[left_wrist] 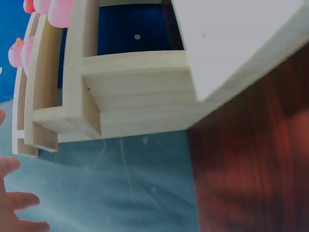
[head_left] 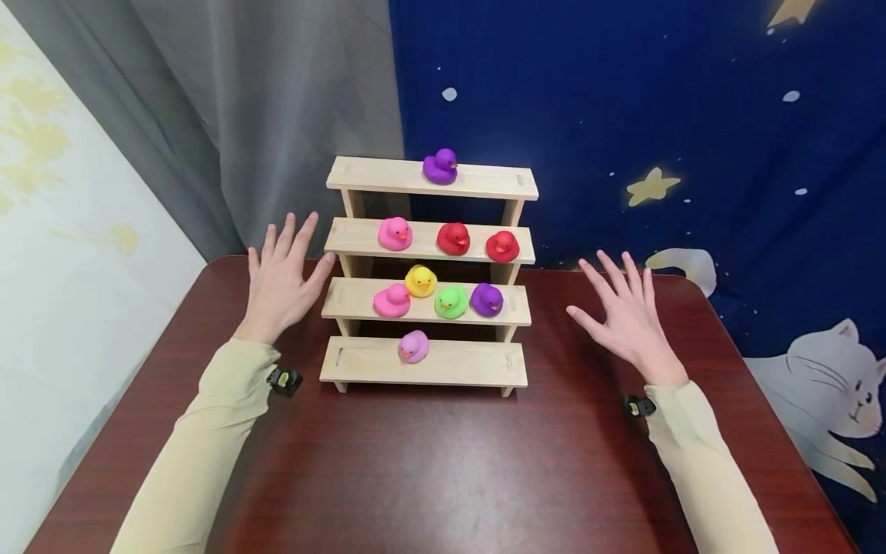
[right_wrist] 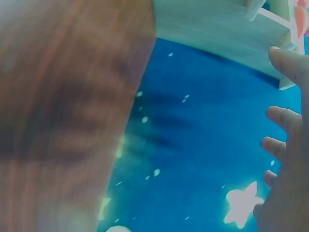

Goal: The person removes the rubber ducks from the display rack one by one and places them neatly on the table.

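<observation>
A pale wooden stepped shelf (head_left: 471, 372) stands on the table with rubber ducks on its several tiers. On top sits a purple duck (head_left: 441, 167). The tier below bears a pink duck (head_left: 395, 234) and two red ducks, one in the middle (head_left: 453, 239) and one at right (head_left: 502, 247). Lower down are a yellow duck (head_left: 421, 282), a pink one (head_left: 392, 301), a green one (head_left: 451, 302) and a purple one (head_left: 487, 300). A lilac duck (head_left: 414, 347) occupies the bottom tier. My left hand (head_left: 282, 281), fingers spread, is left of the shelf; my right hand (head_left: 628, 319), also spread, is to its right. Both hold nothing.
The dark red-brown table (head_left: 443, 469) extends in front of the shelf. Behind it hang a grey curtain (head_left: 277, 100) and a blue cloth (head_left: 588, 92) with stars and a white cat. A pale patterned panel (head_left: 83, 231) borders the left side.
</observation>
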`<action>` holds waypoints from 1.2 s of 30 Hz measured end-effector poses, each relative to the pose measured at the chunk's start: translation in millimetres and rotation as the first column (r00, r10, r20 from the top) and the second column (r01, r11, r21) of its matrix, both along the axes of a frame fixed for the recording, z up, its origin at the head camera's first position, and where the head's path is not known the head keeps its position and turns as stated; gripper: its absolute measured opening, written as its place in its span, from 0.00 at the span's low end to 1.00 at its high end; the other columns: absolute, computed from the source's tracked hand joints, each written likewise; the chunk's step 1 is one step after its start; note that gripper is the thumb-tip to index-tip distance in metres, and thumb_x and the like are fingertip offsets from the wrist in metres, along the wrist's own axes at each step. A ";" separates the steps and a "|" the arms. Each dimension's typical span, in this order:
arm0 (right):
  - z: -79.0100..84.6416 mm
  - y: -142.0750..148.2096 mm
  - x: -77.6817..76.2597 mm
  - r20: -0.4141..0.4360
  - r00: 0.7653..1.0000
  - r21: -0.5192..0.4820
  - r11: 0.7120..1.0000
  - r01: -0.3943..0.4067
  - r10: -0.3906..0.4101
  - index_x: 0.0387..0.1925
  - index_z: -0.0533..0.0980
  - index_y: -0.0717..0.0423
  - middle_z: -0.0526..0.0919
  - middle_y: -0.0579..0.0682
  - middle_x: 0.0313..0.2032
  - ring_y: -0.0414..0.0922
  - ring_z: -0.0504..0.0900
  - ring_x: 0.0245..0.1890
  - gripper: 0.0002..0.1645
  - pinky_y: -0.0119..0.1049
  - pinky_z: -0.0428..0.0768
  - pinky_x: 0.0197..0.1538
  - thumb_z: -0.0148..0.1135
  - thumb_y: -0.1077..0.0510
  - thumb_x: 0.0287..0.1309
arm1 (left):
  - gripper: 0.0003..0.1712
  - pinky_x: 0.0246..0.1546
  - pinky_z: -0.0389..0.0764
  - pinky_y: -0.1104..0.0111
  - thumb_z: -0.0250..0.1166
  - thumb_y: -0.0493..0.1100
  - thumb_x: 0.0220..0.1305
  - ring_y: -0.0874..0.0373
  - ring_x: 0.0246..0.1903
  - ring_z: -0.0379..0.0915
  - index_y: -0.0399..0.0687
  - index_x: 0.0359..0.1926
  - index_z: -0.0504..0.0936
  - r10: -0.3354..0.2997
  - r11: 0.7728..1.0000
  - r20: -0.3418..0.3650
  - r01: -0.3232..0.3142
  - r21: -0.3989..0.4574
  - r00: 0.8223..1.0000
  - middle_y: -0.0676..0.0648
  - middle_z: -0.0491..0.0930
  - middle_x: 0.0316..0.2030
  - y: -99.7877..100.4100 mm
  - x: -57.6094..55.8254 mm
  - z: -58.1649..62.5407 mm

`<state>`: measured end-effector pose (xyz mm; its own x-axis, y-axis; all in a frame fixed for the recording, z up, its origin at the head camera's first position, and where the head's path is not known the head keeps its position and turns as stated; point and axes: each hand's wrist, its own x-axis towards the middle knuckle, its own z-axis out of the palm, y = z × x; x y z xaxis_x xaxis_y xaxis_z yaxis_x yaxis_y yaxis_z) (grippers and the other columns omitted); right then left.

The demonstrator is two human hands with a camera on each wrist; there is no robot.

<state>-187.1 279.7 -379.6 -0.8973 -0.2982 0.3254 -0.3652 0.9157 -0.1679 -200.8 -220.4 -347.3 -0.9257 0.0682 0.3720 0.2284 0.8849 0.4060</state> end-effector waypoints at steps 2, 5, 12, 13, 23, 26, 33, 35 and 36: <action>5.9 -5.7 -4.4 -0.018 1.000 0.000 1.000 -0.013 0.013 0.73 0.58 0.46 0.50 0.56 0.73 0.55 0.34 0.73 0.44 0.58 0.29 0.67 0.57 0.36 0.60 | 0.39 0.63 0.31 0.37 0.47 0.62 0.71 0.39 0.72 0.32 0.58 0.77 0.49 -0.009 1.000 -0.001 0.009 0.017 1.000 0.39 0.45 0.74 4.2 -6.8 5.3; 14.6 -13.2 -10.6 -0.048 0.998 0.003 0.999 -0.032 0.032 0.72 0.60 0.47 0.51 0.55 0.73 0.55 0.35 0.73 0.42 0.58 0.31 0.68 0.58 0.38 0.61 | 0.39 0.63 0.32 0.38 0.46 0.61 0.71 0.39 0.72 0.34 0.59 0.77 0.47 -0.025 0.999 -0.003 0.025 0.046 1.000 0.39 0.46 0.74 9.8 -18.8 14.8; 32.7 -31.8 -20.8 -0.067 0.996 0.029 0.998 -0.062 0.063 0.72 0.61 0.47 0.50 0.54 0.74 0.54 0.34 0.73 0.39 0.56 0.30 0.68 0.58 0.40 0.64 | 0.39 0.64 0.36 0.38 0.46 0.60 0.71 0.37 0.71 0.39 0.60 0.77 0.46 -0.058 0.992 0.007 0.057 0.116 0.998 0.40 0.47 0.73 17.7 -44.3 34.5; 35.0 -34.7 -22.1 -0.070 0.995 0.031 0.997 -0.064 0.066 0.72 0.61 0.47 0.50 0.54 0.74 0.54 0.34 0.73 0.39 0.55 0.30 0.68 0.57 0.40 0.64 | 0.38 0.64 0.36 0.38 0.46 0.60 0.71 0.37 0.71 0.40 0.59 0.77 0.46 -0.064 0.990 0.013 0.062 0.130 0.998 0.40 0.47 0.73 18.2 -47.5 36.9; 59.5 -57.3 -29.6 -0.156 0.978 0.072 0.989 -0.129 0.139 0.71 0.63 0.49 0.52 0.55 0.73 0.53 0.36 0.74 0.37 0.53 0.31 0.69 0.58 0.42 0.65 | 0.37 0.66 0.50 0.48 0.43 0.59 0.73 0.47 0.71 0.44 0.63 0.77 0.43 -0.089 0.958 0.132 0.049 0.283 0.987 0.49 0.47 0.74 27.8 -73.7 48.6; 69.0 -66.2 -31.9 -0.190 0.963 0.108 0.979 -0.173 0.191 0.70 0.63 0.50 0.54 0.56 0.72 0.53 0.37 0.73 0.37 0.53 0.32 0.69 0.58 0.43 0.65 | 0.36 0.66 0.52 0.47 0.44 0.59 0.73 0.44 0.70 0.47 0.65 0.77 0.45 -0.062 0.955 0.131 0.020 0.296 0.989 0.47 0.49 0.73 29.8 -76.5 45.1; 89.4 -91.7 -41.6 -0.229 0.931 0.162 0.954 -0.252 0.285 0.70 0.64 0.51 0.56 0.57 0.71 0.53 0.41 0.73 0.36 0.51 0.34 0.70 0.58 0.42 0.65 | 0.32 0.64 0.58 0.49 0.45 0.58 0.74 0.41 0.65 0.58 0.60 0.75 0.56 0.006 0.942 0.050 -0.023 0.335 0.999 0.41 0.60 0.69 35.5 -78.0 39.4; 94.9 -99.3 -43.9 -0.227 0.924 0.172 0.946 -0.273 0.308 0.70 0.64 0.51 0.56 0.57 0.71 0.53 0.41 0.73 0.36 0.50 0.35 0.70 0.58 0.43 0.65 | 0.31 0.60 0.64 0.52 0.46 0.57 0.74 0.41 0.60 0.67 0.59 0.75 0.57 0.017 0.936 0.030 -0.027 0.350 0.999 0.38 0.69 0.63 37.7 -78.2 37.6; 97.8 -103.6 -45.2 -0.227 0.919 0.178 0.942 -0.285 0.321 0.69 0.64 0.52 0.56 0.57 0.71 0.53 0.41 0.73 0.35 0.50 0.35 0.70 0.58 0.44 0.65 | 0.31 0.56 0.68 0.54 0.47 0.57 0.74 0.42 0.54 0.71 0.59 0.75 0.57 0.020 0.934 0.020 -0.025 0.357 1.000 0.37 0.75 0.57 38.9 -77.9 37.0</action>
<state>-232.3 176.1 -281.8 -0.6519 -0.6009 0.4626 -0.6420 0.7620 0.0851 -278.7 -181.5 -310.2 -0.9313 -0.0876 0.3536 0.2012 0.6855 0.6997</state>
